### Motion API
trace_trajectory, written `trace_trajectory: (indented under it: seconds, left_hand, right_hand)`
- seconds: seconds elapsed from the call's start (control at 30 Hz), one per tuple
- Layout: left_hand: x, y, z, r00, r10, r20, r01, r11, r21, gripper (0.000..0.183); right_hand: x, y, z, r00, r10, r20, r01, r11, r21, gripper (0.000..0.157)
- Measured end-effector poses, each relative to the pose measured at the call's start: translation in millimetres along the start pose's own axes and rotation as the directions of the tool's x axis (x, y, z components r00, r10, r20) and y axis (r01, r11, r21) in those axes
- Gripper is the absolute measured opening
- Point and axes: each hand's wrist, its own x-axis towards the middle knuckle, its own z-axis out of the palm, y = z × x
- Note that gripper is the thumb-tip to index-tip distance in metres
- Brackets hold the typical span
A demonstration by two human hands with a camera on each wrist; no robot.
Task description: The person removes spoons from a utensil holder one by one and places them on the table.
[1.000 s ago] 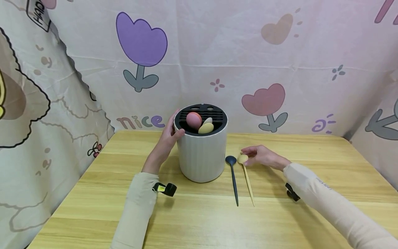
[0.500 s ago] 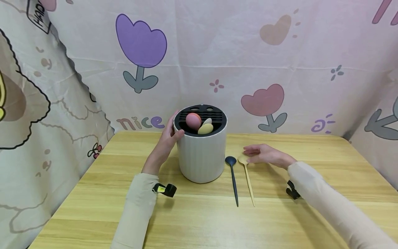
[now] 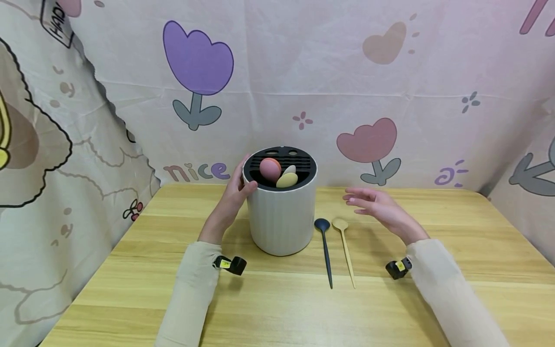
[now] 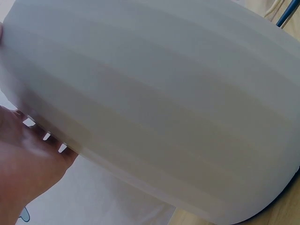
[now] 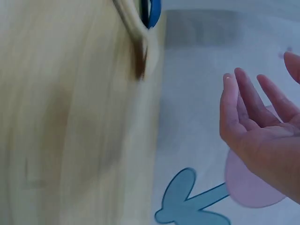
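Observation:
A white ribbed utensil holder point(image 3: 281, 221) with a black slotted top stands upright on the table. My left hand point(image 3: 231, 197) holds its upper left side, thumb at the front rim and fingers reaching behind; the left wrist view shows the ribbed wall up close. From the front opening of the top poke a pink rounded head point(image 3: 270, 169) with an orange edge, a pale yellow oval point(image 3: 287, 180) and a whitish one. Right of the holder lie a dark blue spoon point(image 3: 327, 253) and a pale yellow spoon point(image 3: 347, 253), side by side. My right hand point(image 3: 383, 209), fingers extended, is raised beyond the yellow spoon, holding nothing.
A wooden table point(image 3: 269, 308) carries everything. Close behind its far edge hangs a printed cloth point(image 3: 282, 62) with flowers, and more cloth encloses the left and right sides.
My right hand has left the yellow spoon's bowl, rising and moving away to the right while its fingers spread. The left hand stays on the holder, and both spoons remain lying on the table.

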Motion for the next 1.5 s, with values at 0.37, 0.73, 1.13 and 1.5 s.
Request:
trace_trajectory:
  seconds: [0.37,0.73,1.13,1.5]
  left_hand:
    - [-0.6,-3.0,3.2,1.0,-0.015,-0.002,0.015,1.0,0.001,0.12]
    - [1.5,-1.5,-3.8,1.0,-0.008,-0.003,0.008,1.0,0.003,0.121]
    - [5.0,-2.7,0.8,1.0,0.001,0.01,-0.001,1.0,-0.004,0.12]
    - [3.6,-5.1,-2.0,1.0,-0.002,-0.004,0.002,1.0,0.007,0.118]
  right_hand:
    - [-20,-11,16.1,0.995,-0.082,-0.053,0.078,0.994,-0.073,0.048]
    - [-15,-26,22.5,0.988,-0.112,-0.109,0.106,0.992,-0.067,0.05]
    - [-20,-61,43.9,0.953,-0.258,-0.16,0.252,0.966,-0.057,0.039]
    - [-19,-91,66.6,0.905,-0.383,-0.187,0.387,0.922,-0.015,0.036]
